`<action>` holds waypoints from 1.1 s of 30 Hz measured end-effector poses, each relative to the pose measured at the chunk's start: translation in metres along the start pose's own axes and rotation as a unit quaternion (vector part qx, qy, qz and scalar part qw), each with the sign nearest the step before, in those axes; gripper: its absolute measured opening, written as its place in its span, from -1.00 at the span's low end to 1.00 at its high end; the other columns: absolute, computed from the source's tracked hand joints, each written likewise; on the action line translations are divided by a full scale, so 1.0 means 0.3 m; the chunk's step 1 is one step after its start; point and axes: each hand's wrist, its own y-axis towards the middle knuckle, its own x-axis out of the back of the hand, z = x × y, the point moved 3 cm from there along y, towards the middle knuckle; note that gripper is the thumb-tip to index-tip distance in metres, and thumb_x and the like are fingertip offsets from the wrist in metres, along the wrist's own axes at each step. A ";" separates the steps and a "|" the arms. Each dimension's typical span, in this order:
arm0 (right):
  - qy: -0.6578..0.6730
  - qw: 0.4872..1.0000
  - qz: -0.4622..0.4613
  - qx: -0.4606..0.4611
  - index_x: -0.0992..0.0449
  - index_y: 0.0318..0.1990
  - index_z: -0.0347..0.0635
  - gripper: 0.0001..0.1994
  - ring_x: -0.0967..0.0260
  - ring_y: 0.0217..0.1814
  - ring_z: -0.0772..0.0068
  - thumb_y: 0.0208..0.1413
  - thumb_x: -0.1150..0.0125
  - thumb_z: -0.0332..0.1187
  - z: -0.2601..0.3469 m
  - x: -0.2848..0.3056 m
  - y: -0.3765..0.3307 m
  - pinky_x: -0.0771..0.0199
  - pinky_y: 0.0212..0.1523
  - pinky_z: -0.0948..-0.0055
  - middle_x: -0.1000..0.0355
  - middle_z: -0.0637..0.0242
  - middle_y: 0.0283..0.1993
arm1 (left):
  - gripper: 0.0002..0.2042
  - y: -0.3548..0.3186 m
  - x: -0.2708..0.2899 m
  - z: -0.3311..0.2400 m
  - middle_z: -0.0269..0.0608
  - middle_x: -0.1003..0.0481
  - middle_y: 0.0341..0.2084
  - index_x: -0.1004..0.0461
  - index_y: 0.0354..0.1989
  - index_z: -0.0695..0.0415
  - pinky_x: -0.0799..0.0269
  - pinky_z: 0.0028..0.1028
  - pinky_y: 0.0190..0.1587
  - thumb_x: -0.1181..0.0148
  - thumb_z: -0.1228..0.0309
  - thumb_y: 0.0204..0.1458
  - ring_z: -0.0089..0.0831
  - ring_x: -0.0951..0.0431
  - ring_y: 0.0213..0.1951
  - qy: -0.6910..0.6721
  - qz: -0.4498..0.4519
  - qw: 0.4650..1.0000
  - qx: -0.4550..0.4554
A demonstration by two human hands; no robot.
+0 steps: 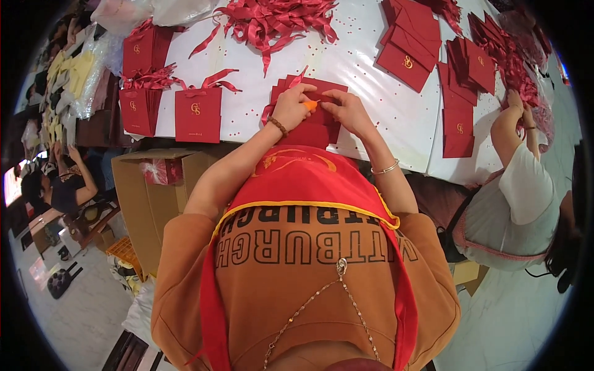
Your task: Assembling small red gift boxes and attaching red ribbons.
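Observation:
My left hand point(292, 106) and my right hand point(344, 109) meet over a stack of flat red paper bags point(309, 131) at the near edge of the white table point(371, 93). Both hands pinch at the top edge of the uppermost bag, and a small orange tool point(310, 105) shows between the fingertips. A red ribbon point(296, 79) sticks out from the bag just beyond my left hand. A beaded bracelet sits on my left wrist and a thin bangle on my right.
A heap of red ribbons point(272, 21) lies at the table's far side. Finished red bags with ribbon handles point(198, 114) stand at the left. Flat red bags point(411, 46) are piled at the right, where another person's hand point(516, 102) works. An open cardboard box point(154, 185) sits below the table's left.

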 end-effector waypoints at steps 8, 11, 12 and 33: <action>-0.034 0.998 -0.011 0.047 -0.45 -0.12 -0.18 -0.73 -0.33 -0.39 0.42 -0.02 -0.12 -0.38 -0.005 -0.002 0.009 -0.33 -0.34 0.48 -0.42 0.23 -0.40 | -0.68 0.006 -0.030 -0.002 -0.27 -0.46 -0.65 -0.36 -0.11 0.21 -0.31 -0.62 -0.56 -0.04 0.58 -0.12 -0.60 -0.43 -0.59 0.129 -0.030 0.987 -0.087; -0.025 0.999 -0.007 0.035 -0.46 -0.15 -0.15 -0.74 -0.42 -0.29 0.23 -0.04 -0.12 -0.36 -0.009 -0.002 0.010 -0.35 -0.25 0.39 -0.46 0.10 -0.34 | -0.70 -0.001 -0.032 -0.016 -0.26 -0.46 -0.67 -0.37 -0.14 0.22 -0.31 -0.58 -0.56 -0.04 0.58 -0.13 -0.58 -0.43 -0.61 0.169 -0.036 0.978 -0.118; -0.016 1.000 -0.001 0.025 -0.46 -0.15 -0.14 -0.75 -0.42 -0.30 0.23 -0.04 -0.12 -0.36 -0.011 -0.003 0.010 -0.35 -0.25 0.39 -0.46 0.11 -0.34 | -0.71 0.005 -0.025 0.000 -0.25 -0.45 -0.68 -0.37 -0.16 0.23 -0.31 -0.57 -0.57 -0.04 0.58 -0.14 -0.58 -0.43 -0.62 0.109 -0.018 0.991 -0.070; 0.019 1.000 0.015 0.006 -0.42 -0.17 -0.28 -0.78 -0.32 -0.43 0.60 0.01 -0.10 -0.42 -0.018 -0.006 0.005 -0.39 -0.42 0.59 -0.42 0.33 -0.36 | -0.72 -0.010 -0.014 -0.025 -0.27 -0.44 -0.67 -0.34 -0.17 0.24 -0.25 -0.63 -0.63 -0.01 0.58 -0.13 -0.63 -0.37 -0.66 -0.078 0.024 0.995 0.064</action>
